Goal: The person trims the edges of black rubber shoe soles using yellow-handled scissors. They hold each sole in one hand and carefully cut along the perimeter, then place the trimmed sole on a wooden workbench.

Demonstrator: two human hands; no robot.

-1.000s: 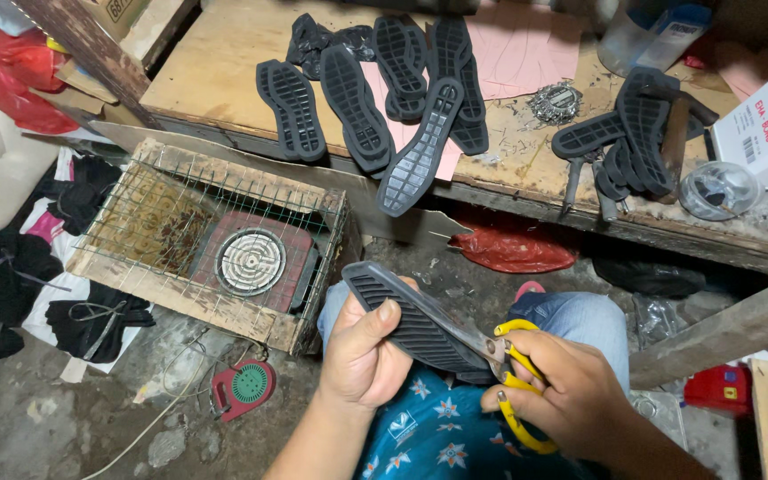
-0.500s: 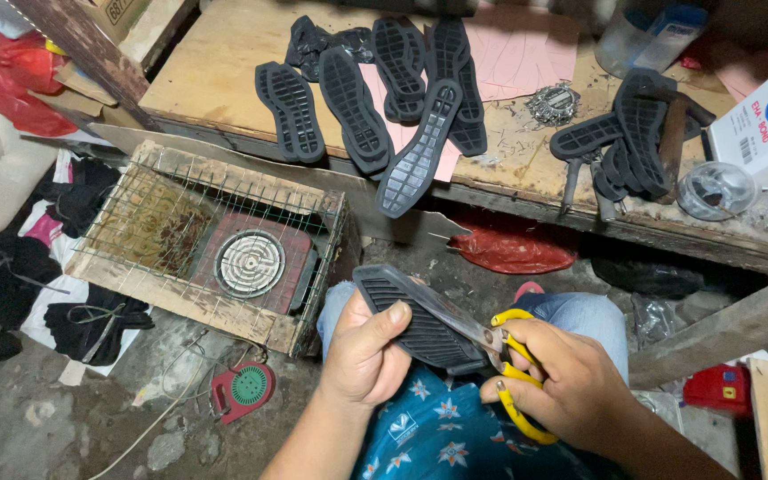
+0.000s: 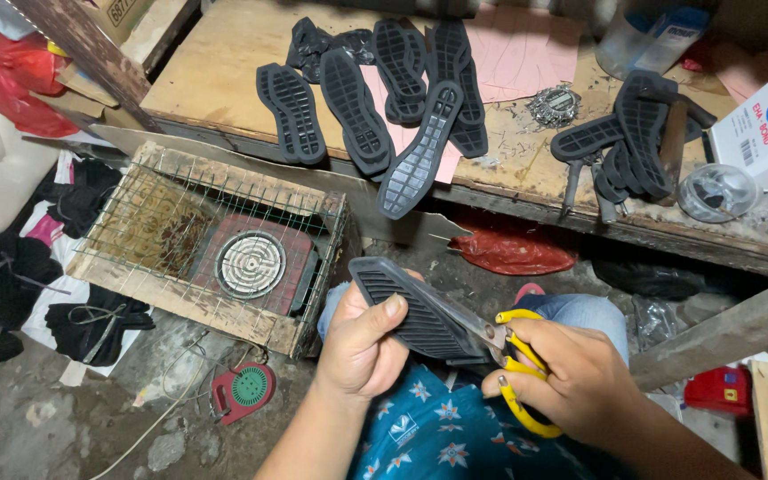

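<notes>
The fingers [image 3: 382, 331] of the left hand [image 3: 362, 351] are curled shut round the near edge of a black sole [image 3: 411, 307], thumb pressed across its ribbed tread, holding it over the person's lap. The right hand [image 3: 571, 378] has its fingers threaded through the yellow loops of the scissors [image 3: 500, 351] and closed on them; the blades lie along the sole's right edge, with little gap showing between them.

Compared with a second ago, the sole has turned a little in the left hand's grip and sits slightly higher, its toe now pointing up and left toward the wire cage [image 3: 215, 253]. The scissors have shifted with it along the edge, so the trimming appears to be working its way round the rim, a judgement from the changed angle only.

Far from the hands, a bench [image 3: 215, 84] carries more soles: one group at centre [image 3: 375, 98], another pile to the right [image 3: 637, 133]. Inside the cage sits a round coil heater [image 3: 251, 264]. A red disc [image 3: 244, 389] lies on the floor, near and left.
</notes>
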